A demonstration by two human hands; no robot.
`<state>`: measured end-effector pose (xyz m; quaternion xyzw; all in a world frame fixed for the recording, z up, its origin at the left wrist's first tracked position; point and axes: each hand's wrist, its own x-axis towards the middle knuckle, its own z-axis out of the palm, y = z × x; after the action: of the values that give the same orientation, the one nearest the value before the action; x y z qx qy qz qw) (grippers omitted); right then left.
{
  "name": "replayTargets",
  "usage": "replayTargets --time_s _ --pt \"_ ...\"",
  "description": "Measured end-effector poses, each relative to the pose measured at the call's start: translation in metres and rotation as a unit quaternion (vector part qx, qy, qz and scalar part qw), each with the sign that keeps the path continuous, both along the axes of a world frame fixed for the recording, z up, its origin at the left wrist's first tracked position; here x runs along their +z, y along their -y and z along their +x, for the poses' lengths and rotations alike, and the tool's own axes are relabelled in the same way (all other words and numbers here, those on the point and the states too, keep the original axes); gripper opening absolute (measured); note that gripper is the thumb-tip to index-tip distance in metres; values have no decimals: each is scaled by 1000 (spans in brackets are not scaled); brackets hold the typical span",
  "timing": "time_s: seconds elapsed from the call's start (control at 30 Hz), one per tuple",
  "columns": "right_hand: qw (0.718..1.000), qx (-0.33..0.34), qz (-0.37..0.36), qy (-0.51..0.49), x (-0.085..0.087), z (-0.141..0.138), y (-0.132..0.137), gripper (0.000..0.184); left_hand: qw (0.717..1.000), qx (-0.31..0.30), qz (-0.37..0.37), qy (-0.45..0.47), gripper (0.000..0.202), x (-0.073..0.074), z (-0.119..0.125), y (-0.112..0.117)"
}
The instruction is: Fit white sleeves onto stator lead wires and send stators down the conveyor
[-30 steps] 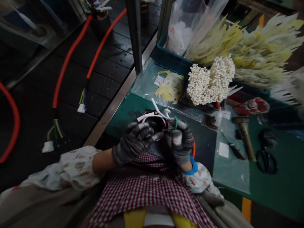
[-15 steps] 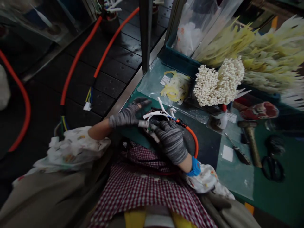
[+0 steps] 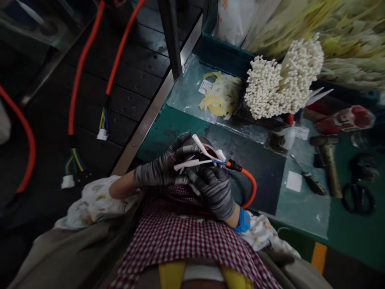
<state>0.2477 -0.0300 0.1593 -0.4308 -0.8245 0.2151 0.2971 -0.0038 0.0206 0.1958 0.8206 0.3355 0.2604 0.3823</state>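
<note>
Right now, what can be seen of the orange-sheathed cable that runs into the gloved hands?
The orange-sheathed cable curves in a loop over the dark mat on the green bench, beside the right hand. Its smooth, plastic-looking orange jacket ends in a short black collar, from which thin wires, one of them blue, emerge. These lead into the dark round part with white ties held between the left hand and the right. Its far end disappears behind the right wrist.

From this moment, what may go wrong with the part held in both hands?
The loose white tie tails stick out between both gloved hands and may snag. The orange cable bends sharply by the right hand, so it might kink. The left hand covers the part, hiding the grip.
</note>
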Motion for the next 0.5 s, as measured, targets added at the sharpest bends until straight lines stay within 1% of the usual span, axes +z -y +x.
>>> replayTargets --time_s 0.03,0.1,0.2,0.27,0.33,0.37,0.43,0.5 --pt "999 7 29 15 1 -2 0 39 1000 4 -10 13 79 -2 1 2" --pt "994 3 94 52 2 -4 1 35 999 12 -15 49 73 -9 2 4" --pt "982 -3 160 97 4 0 2 29 994 24 11 102 75 -21 5 7" --pt "978 12 187 88 6 9 5 30 992 41 26 117 77 -29 10 9" --pt "979 16 196 47 9 22 9 32 989 61 36 131 79 -32 16 10" --pt "980 1 198 30 10 29 11 37 988 66 42 132 79 -32 20 11" --pt "980 -54 189 22 11 39 11 57 990 66 60 111 80 -27 27 12" --pt "982 -115 148 17 9 44 8 78 991 66 87 78 81 -18 33 13"
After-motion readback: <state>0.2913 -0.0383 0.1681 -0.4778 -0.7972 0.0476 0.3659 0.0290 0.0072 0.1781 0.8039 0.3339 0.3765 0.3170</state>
